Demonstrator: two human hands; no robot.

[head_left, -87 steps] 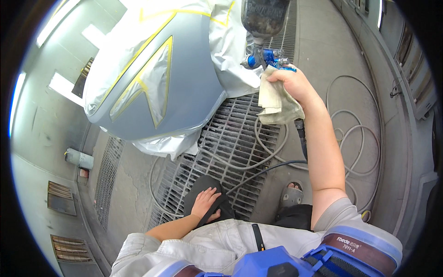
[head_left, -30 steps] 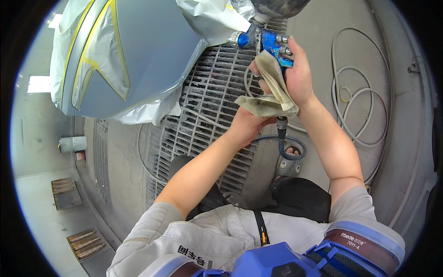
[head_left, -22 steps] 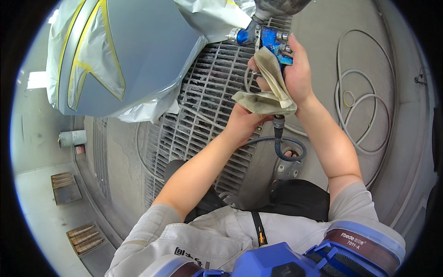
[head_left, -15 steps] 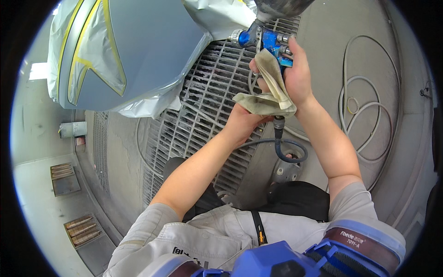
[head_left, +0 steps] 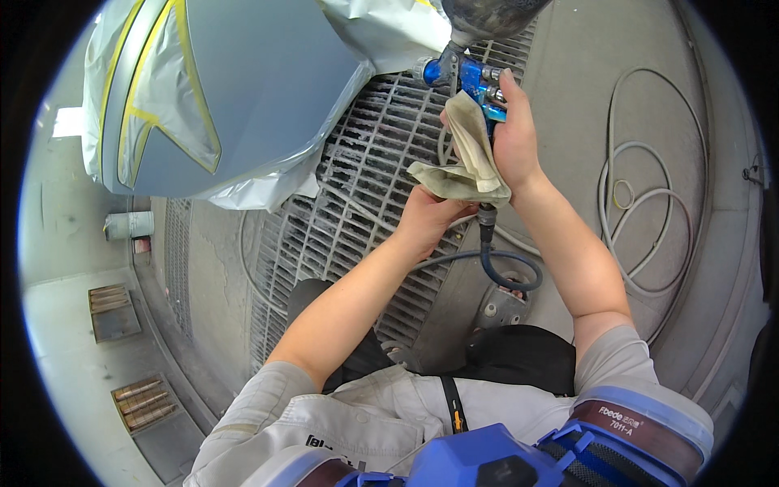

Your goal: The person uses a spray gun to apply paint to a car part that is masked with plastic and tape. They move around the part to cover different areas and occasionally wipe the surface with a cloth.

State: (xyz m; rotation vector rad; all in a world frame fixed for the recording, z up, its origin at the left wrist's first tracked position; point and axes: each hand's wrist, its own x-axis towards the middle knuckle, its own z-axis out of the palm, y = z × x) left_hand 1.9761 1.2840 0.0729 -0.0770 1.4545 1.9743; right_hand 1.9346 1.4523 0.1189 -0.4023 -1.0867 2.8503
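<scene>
My right hand (head_left: pixel 518 144) is closed round the grip of a blue spray gun (head_left: pixel 472 77), thumb up along its back near the silver knobs. A dark, paint-stained cup (head_left: pixel 491 18) sits on top of the gun, partly cut off by the upper edge. A folded cream cloth (head_left: pixel 469 180) lies against the grip and hides part of it. My left hand (head_left: pixel 426 219) pinches the cloth from below, its fingertips mostly hidden. From the bottom of the grip runs a dark blue air hose (head_left: pixel 490 258).
A grey-blue vehicle panel (head_left: pixel 272 89), edged with masking film (head_left: pixel 166 101) and yellow tape, stands at upper left. Under it is a floor grating (head_left: pixel 365 154). A pale hose (head_left: pixel 604 191) lies coiled at right. A light-coloured bucket (head_left: pixel 130 226) stands by the left wall.
The spray gun, cloth and my right hand have shifted slightly down and left, and more of the cup shows. Both hands keep their hold.
</scene>
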